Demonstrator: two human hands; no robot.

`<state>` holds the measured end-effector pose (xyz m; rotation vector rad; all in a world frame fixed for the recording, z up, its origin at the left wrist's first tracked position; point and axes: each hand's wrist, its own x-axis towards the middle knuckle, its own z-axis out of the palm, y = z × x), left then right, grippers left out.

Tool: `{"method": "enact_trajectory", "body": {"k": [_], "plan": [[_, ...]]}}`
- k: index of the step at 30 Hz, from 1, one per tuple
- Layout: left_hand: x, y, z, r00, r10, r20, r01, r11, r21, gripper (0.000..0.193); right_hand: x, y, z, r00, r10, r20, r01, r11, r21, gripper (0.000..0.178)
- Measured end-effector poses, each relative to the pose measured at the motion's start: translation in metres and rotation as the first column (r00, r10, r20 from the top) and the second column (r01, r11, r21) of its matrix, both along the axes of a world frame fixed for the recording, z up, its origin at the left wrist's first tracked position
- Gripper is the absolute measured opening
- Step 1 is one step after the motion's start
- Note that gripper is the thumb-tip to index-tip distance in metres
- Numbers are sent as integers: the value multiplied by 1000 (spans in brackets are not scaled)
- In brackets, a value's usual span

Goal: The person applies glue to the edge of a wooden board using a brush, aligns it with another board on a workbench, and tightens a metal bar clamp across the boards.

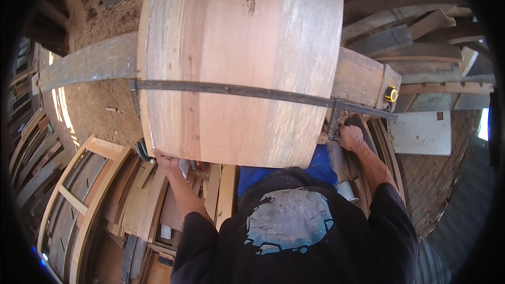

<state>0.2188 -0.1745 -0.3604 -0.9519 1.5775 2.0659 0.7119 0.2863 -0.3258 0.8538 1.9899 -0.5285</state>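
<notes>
A wide panel of glued wooden boards (239, 63) lies in front of me on a thick grey beam (94, 63). A dark metal bar clamp (236, 90) runs across the panel from left to right. My left hand (167, 160) grips the panel's near left corner from below. My right hand (351, 138) is closed on the clamp's screw handle (333, 126) at the panel's near right edge. My dark shirt and blue trousers fill the lower middle.
A yellow tape measure (391, 94) sits on the beam's right end. A wooden frame (84, 179) and stacked planks (142, 200) lie at lower left. Timber offcuts (421, 37) pile at upper right. Sawdust (100, 100) covers the ground at left.
</notes>
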Motion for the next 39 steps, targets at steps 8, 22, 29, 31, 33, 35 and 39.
{"method": "enact_trajectory", "body": {"k": [8,22,29,31,33,35,39], "plan": [[-16,2,-10,1000,15,-17,-15,1000,-25,55,11,14,-21,988,131,80,-110,969,-220,34],[-3,1,-6,999,33,-39,-34,999,-38,59,-3,-10,5,999,-21,-41,25,995,94,30],[-2,3,0,998,61,-26,-61,998,20,70,-23,5,17,996,5,-93,-12,997,-75,29],[-4,-3,-4,998,60,-10,-60,998,23,69,-11,12,2,990,112,-84,-123,984,-129,30],[-5,-4,-4,998,56,0,-56,998,34,69,3,11,-11,990,115,-84,-125,983,-135,29],[-3,5,1,999,47,-23,-46,998,33,67,5,12,-13,989,114,-95,-126,984,-123,28],[0,23,24,999,36,-4,-36,999,-37,64,15,-10,-2,992,-70,-101,70,998,-6,41]]}}
